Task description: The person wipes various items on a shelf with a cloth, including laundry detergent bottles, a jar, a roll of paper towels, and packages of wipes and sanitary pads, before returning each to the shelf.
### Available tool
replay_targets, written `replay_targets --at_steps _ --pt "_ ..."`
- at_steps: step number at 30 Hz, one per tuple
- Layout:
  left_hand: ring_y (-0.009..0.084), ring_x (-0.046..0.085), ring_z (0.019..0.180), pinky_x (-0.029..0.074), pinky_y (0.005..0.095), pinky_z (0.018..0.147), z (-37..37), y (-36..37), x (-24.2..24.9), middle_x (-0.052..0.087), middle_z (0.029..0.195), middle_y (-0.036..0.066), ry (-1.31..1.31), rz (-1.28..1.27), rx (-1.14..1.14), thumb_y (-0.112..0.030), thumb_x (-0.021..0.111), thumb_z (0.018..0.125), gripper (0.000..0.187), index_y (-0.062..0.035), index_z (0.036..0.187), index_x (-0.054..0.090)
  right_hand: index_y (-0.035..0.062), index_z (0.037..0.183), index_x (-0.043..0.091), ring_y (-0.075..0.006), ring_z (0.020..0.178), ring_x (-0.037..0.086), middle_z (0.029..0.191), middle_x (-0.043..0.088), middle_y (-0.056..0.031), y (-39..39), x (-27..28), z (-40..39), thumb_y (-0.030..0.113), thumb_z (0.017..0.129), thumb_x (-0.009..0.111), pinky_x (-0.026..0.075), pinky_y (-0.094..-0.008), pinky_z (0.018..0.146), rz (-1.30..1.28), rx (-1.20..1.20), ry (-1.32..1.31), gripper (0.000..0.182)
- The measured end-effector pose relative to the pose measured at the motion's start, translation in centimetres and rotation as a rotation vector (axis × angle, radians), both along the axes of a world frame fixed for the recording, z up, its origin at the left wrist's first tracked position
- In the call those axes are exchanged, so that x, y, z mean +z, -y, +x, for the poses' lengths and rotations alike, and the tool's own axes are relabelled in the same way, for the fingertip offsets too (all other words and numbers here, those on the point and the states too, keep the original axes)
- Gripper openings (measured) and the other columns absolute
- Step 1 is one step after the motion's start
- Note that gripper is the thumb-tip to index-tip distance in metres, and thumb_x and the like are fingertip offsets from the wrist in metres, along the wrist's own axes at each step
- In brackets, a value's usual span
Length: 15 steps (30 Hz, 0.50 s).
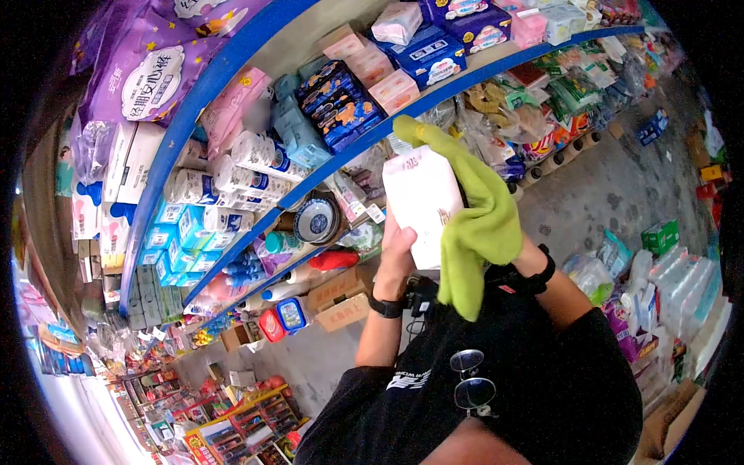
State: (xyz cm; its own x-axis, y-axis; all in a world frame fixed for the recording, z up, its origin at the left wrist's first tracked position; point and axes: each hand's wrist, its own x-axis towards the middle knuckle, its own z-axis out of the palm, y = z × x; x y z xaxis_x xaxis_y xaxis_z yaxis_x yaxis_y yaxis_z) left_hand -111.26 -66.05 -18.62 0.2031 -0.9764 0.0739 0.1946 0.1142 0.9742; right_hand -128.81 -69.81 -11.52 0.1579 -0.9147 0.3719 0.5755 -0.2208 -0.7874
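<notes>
My left hand (397, 252) grips the lower left side of a white and pale pink package (422, 201), held up in front of my chest. A lime-green cloth (484, 225) drapes over the right side of the package and hangs below it. The cloth covers my right hand, so its fingers are hidden; only the wrist with a black band shows beneath. Behind the package runs the blue edge of a shelf (356, 139).
Dark blue packs (333, 105) and pink packs (394, 91) stand on the shelf behind. White paper rolls (252, 178) and a patterned bowl (316, 220) are at the left. Bagged goods (570, 89) fill the upper right. Bottle packs (682, 287) stand on the floor at right.
</notes>
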Motion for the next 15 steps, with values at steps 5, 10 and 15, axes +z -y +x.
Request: replay_targets --at_steps 5,10,15 --pt "0.0238 0.037 0.119 0.025 0.0331 0.103 -2.1 0.2 7.7 0.037 0.127 0.013 0.329 -0.189 0.029 -0.018 0.052 0.084 0.058 0.0061 0.134 0.032 -0.0019 0.111 0.058 -0.0295 0.101 0.056 0.107 0.061 -0.0131 1.0 -2.8 0.3 0.014 0.069 0.076 0.044 -0.0369 0.090 -0.455 -0.327 -0.564 0.048" --pt "0.0221 0.037 0.121 0.026 0.0347 0.103 -3.1 -0.1 7.4 0.039 0.130 0.013 0.063 -0.187 0.114 -0.034 0.056 0.087 0.068 0.0044 0.135 0.025 -0.0021 0.106 0.060 -0.0287 0.091 0.060 0.105 0.061 -0.0143 1.1 0.1 0.6 0.002 0.068 0.071 0.048 -0.0360 0.074 -0.791 -0.416 -0.760 0.040" --pt "0.0238 0.047 0.115 0.036 0.0355 0.098 -1.6 0.0 6.6 0.044 0.130 0.014 -0.078 -0.005 0.102 -0.040 0.056 0.085 0.072 0.0018 0.135 0.027 -0.0028 0.106 0.059 -0.0258 0.093 0.060 0.109 0.060 -0.0142 1.0 0.7 0.5 0.001 0.070 0.070 0.048 -0.0339 0.080 -0.616 -0.219 -0.763 0.037"
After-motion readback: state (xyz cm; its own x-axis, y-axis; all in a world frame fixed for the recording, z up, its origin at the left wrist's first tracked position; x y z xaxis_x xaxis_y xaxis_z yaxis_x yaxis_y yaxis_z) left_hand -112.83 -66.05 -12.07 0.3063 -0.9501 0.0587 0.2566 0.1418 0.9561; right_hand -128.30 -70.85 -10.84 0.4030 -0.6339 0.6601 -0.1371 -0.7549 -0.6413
